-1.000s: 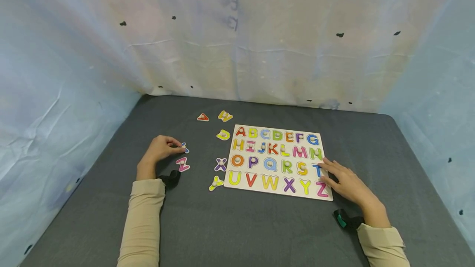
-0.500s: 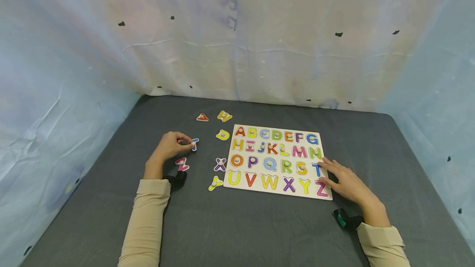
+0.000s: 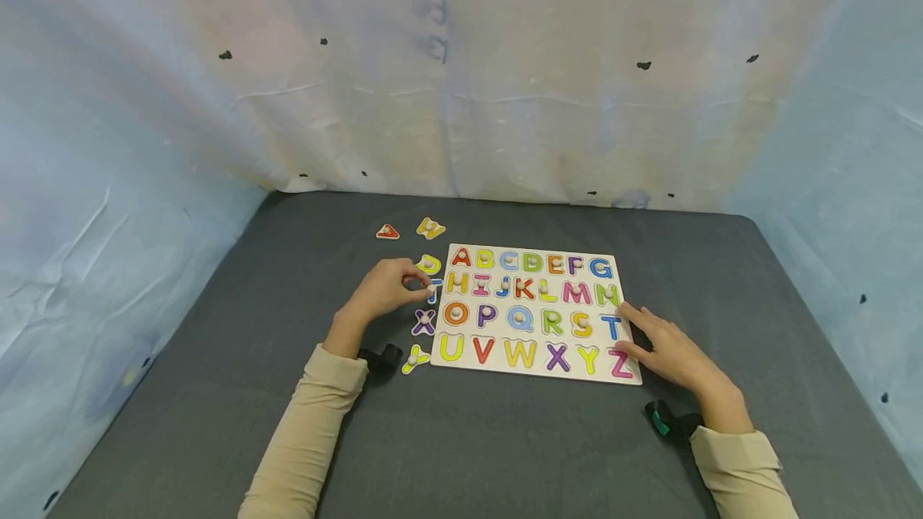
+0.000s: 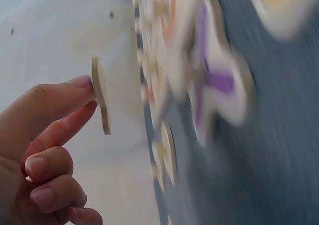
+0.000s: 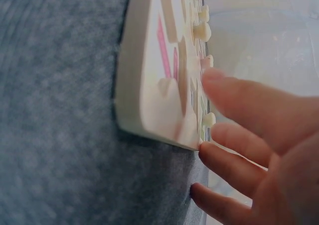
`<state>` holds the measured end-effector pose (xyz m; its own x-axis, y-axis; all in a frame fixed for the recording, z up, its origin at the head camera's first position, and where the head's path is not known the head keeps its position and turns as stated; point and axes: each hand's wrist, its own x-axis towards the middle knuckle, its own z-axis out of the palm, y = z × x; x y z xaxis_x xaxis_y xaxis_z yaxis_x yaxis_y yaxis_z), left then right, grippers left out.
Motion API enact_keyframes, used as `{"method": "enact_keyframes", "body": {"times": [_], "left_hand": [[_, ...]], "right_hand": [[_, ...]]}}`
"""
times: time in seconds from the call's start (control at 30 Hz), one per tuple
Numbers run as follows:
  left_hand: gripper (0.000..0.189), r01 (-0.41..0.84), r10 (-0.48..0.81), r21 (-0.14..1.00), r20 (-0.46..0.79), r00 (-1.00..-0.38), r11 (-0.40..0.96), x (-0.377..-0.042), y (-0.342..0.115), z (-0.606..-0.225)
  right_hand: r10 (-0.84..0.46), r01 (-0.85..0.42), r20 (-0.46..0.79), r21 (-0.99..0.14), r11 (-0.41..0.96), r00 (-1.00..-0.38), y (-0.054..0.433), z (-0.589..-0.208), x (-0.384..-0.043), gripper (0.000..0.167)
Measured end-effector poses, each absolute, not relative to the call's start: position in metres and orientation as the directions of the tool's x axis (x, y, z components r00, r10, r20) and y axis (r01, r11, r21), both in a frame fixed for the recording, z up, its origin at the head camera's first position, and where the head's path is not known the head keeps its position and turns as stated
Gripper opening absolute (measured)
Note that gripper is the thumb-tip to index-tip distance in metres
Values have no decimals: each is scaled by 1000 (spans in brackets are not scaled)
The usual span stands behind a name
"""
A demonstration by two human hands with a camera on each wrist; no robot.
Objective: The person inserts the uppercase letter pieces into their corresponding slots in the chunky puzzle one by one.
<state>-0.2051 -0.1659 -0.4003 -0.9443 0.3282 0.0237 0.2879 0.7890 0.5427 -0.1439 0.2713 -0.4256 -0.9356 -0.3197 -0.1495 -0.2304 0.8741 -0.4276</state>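
My left hand pinches a blue letter T puzzle piece between thumb and fingertips, just left of the wooden alphabet board. In the left wrist view the T piece is edge-on, its face not readable, with the other fingers curled below. My right hand rests with relaxed, spread fingers at the board's right edge, near the T and Z slots. Knobbed letters fill the upper rows through S; the T slot and bottom row show printed letters without knobs.
Left of the board lie loose pieces: a yellow U, a purple X and a yellow Y. Farther back are a yellow W and a red V. Cloth walls enclose the dark table.
My left hand has lifted the T piece from the table's left side and carried it right, close to the board. The pink Z piece is now hidden behind my left arm. My right hand stays put.
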Motion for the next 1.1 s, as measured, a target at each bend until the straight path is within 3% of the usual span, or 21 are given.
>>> {"method": "enact_keyframes", "body": {"times": [0.83, 1.1], "left_hand": [[14, 462, 566, 611, 28, -824, 643, -208, -43, -402], [13, 480, 607, 607, -6, -795, 633, -204, -13, -406]], "right_hand": [[-308, -212, -167, -430, 877, -937, 273, -425, -145, 71], [-329, -242, -133, -441, 864, -935, 273, -426, -144, 47]]}}
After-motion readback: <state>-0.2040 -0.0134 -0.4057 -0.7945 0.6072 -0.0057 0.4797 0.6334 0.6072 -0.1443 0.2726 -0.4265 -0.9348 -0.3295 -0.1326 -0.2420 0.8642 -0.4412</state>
